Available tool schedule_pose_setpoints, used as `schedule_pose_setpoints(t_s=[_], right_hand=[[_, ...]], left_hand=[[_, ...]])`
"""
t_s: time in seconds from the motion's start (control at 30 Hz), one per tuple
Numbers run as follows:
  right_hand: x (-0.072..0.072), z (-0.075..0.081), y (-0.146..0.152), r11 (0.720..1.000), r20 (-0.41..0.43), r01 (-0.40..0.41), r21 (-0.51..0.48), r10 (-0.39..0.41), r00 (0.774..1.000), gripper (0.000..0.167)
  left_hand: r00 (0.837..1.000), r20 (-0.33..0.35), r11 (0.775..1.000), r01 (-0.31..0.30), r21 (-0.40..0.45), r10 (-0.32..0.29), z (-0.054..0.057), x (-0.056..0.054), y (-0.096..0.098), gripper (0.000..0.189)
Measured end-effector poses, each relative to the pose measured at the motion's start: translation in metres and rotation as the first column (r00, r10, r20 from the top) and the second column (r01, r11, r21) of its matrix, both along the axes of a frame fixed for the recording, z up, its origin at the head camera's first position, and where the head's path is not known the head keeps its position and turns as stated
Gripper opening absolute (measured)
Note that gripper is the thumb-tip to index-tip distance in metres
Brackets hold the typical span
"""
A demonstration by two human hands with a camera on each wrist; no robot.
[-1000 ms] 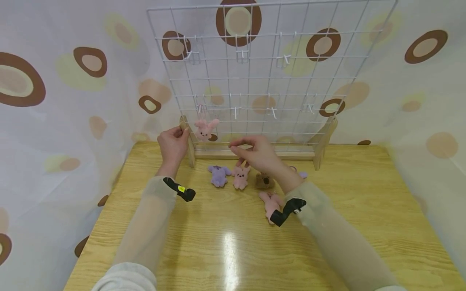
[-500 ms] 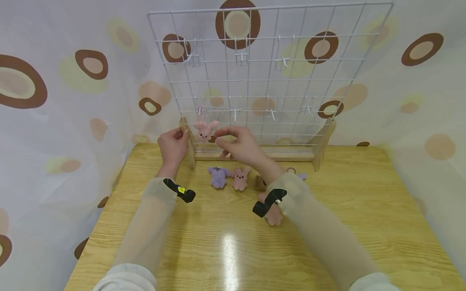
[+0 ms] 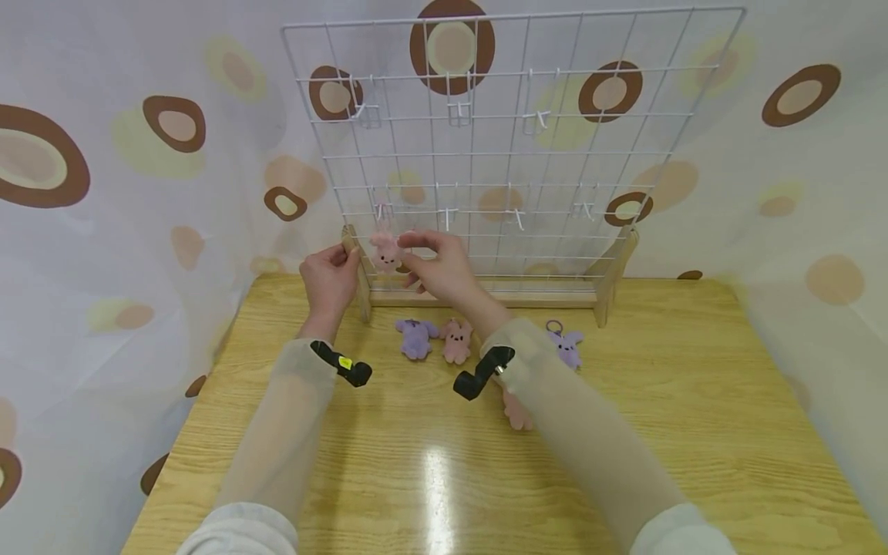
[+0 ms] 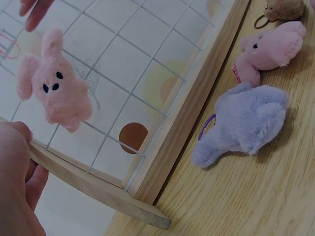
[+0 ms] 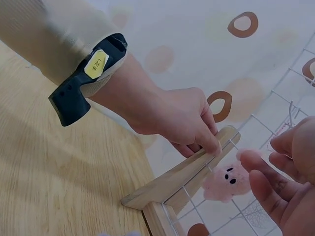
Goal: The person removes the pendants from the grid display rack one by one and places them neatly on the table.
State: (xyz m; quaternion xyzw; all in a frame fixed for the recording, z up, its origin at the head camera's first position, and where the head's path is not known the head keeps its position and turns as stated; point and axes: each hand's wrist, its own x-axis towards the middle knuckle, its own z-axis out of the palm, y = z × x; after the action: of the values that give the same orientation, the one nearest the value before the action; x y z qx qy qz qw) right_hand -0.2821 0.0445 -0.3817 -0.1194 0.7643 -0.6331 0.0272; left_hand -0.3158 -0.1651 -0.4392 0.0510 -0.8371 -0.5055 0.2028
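Observation:
My left hand (image 3: 329, 281) grips the upright wooden leg (image 5: 184, 174) at the left end of the white wire grid rack (image 3: 472, 154). From a lower-left hook of the rack hangs a pink plush bunny keychain (image 3: 385, 254). Close by its right-hand ear is my right hand (image 3: 444, 266), with thumb and fingers apart and loosely bent. In the left wrist view, right-hand fingertips (image 4: 37, 14) show just above the bunny's ear, not clearly touching it. The right wrist view has the bunny partly behind that hand's fingers.
On the table (image 3: 375, 478), before the rack, lie a purple plush (image 3: 416, 339), a pink bunny plush (image 3: 456, 341), another purple plush (image 3: 567, 348) and a brown plush (image 4: 285, 9). My right forearm partly covers another pink plush (image 3: 515, 412). Several white hooks (image 3: 516, 217) stick out from the grid.
My right hand has moved left and slightly up, from right of the hanging bunny to beside its ear. The left hand keeps its grip on the wooden leg.

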Motion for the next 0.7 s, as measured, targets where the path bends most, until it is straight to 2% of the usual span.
schedule_pose_setpoints(t_s=[0.3,0.43,0.7], right_hand=[[-0.007,0.002,-0.016,0.997,-0.024,-0.001,0.072,0.003,1.0,0.039],[-0.01,0.003,-0.021,0.999,-0.035,0.015,0.044,-0.013,0.999,0.045],[-0.02,0.004,-0.024,0.998,0.028,0.053,0.025,-0.054,0.998,0.049]], left_hand=[[1.0,0.008,1.0,0.003,0.006,-0.003,0.001,0.001,-0.002,0.028],[1.0,0.008,1.0,0.005,0.007,-0.005,0.0,0.0,-0.002,0.028],[1.0,0.014,1.0,0.005,-0.002,-0.005,-0.003,-0.002,-0.003,0.029]])
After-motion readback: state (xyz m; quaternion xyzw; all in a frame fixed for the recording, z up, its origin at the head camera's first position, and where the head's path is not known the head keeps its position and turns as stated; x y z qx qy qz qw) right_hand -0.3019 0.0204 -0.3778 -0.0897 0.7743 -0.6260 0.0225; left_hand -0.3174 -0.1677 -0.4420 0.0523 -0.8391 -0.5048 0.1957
